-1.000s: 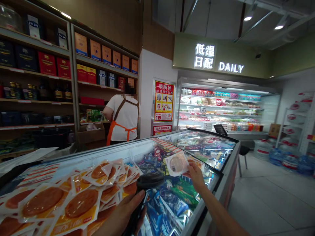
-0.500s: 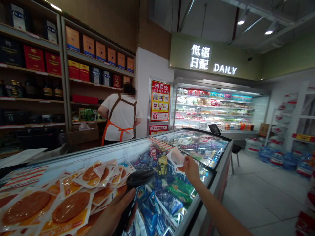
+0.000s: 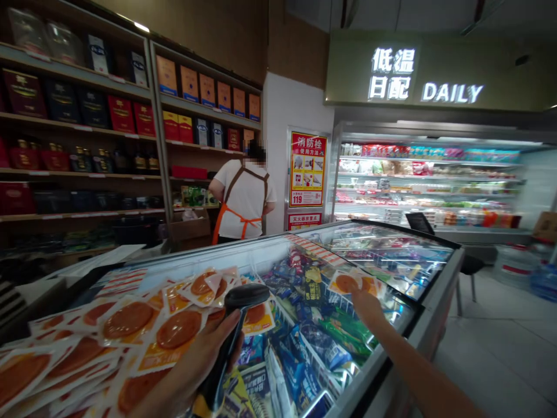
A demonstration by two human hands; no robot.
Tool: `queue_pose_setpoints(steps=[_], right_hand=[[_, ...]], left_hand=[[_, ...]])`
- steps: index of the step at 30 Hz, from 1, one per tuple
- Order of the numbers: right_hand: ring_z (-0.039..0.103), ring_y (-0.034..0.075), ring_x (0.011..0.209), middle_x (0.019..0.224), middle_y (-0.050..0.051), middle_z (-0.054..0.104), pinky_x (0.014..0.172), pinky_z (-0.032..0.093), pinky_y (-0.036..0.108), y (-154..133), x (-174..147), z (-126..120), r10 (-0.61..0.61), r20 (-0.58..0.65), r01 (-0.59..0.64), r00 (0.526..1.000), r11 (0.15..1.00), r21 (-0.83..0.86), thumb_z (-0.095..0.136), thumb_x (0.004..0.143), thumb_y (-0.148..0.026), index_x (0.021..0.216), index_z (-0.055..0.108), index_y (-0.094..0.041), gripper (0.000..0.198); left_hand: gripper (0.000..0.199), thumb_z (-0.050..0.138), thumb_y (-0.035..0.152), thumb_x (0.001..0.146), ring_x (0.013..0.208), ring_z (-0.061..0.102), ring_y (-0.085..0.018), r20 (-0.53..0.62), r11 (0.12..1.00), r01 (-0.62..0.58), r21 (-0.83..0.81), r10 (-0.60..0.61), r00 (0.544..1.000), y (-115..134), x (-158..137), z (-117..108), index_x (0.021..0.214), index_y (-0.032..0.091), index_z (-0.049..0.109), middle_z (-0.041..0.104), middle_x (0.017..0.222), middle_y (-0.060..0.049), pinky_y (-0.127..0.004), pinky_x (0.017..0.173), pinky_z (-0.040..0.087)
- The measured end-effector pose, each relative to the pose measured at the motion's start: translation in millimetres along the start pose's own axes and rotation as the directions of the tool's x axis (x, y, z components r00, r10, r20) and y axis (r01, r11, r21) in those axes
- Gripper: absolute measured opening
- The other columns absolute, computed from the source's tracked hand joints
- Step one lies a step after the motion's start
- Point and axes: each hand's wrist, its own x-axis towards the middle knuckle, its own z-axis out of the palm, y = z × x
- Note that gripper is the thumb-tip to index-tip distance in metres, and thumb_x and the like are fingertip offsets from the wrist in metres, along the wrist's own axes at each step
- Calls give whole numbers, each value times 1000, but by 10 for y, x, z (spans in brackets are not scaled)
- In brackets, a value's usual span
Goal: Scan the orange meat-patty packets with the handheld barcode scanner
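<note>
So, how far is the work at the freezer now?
Many orange packets already lie piled on the freezer. In hand: the left hand grips a black scanner, and the right hand touches one packet on the glass lid. How many are scanned cannot be told.

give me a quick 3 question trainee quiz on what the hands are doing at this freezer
1. True or false: the left hand grips a black handheld scanner.
2. What does the right hand hold? A) a water bottle B) a sliced-meat pack C) a red box
3. Fill in: the right hand is stretched over the open chest ______.

Key
1. True; the fingers wrap the scanner's handle, with its head pointing over the orange packs.
2. B; it is pinched at the pack's near edge, above the bagged goods.
3. Freezer.
</note>
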Motion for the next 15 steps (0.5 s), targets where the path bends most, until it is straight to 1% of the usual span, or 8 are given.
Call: queue_pose_setpoints(steps=[3,5,8,10,11,13,14,15], right_hand=[[55,25,85,90,16,60,65,39,34,103,92,14,-32,15,32,999,999,-5,32,67,-3,98,53,-12,38],[47,25,99,107,17,52,75,37,36,30,113,13,-62,-30,62,998,998,2,35,65,-4,100,52,-11,40],[41,22,106,115,14,47,85,32,35,-375,38,-31,-129,-106,140,986,984,111,39,67,-12,104,51,-11,39],[46,19,101,108,10,53,87,31,32,-782,-75,-88,-236,-74,247,969,932,266,40,69,-20,102,52,-15,36],[46,18,100,108,8,54,86,32,30,-993,-141,-120,-357,-56,355,932,873,334,43,68,-23,102,53,-17,36],[45,18,102,111,6,52,87,31,30,-1370,-268,-177,-588,-65,561,806,726,397,50,63,-25,104,51,-21,41],[45,19,102,112,6,51,86,31,30,-1520,-321,-199,-651,-66,618,756,677,399,53,60,-26,104,51,-21,44],[44,19,101,112,6,51,86,31,30,-1642,-365,-213,-688,-71,656,722,648,388,55,59,-25,105,51,-21,46]], left_hand=[[39,47,54,63,35,38,-6,-52,1000,-10,5,10,999,31,-82,-92,61,15,48,48,45,3,-17,35,28],[39,48,54,63,36,40,-6,-97,1000,-16,-3,16,995,36,-123,-144,62,15,48,49,47,2,-17,35,29],[39,47,54,63,37,41,-6,-128,1000,-16,5,17,992,19,-145,-192,60,14,47,49,48,2,-17,37,30],[40,47,54,64,36,40,-6,-119,1000,-10,13,11,993,-4,-140,-210,59,14,47,49,47,2,-17,36,30],[40,47,54,64,36,40,-6,-112,1000,-7,9,8,994,-16,-135,-217,60,15,46,49,48,2,-17,36,29],[40,47,55,63,37,41,-6,-101,1000,7,-4,-7,995,-32,-127,-230,60,15,46,50,50,2,-18,36,29],[40,47,55,62,37,41,-6,-98,1000,16,-10,-17,995,-34,-124,-236,60,15,46,51,50,1,-18,36,29],[41,48,56,61,37,41,-7,-96,1000,22,-17,-23,995,-34,-122,-242,60,15,46,51,50,1,-18,36,29]])
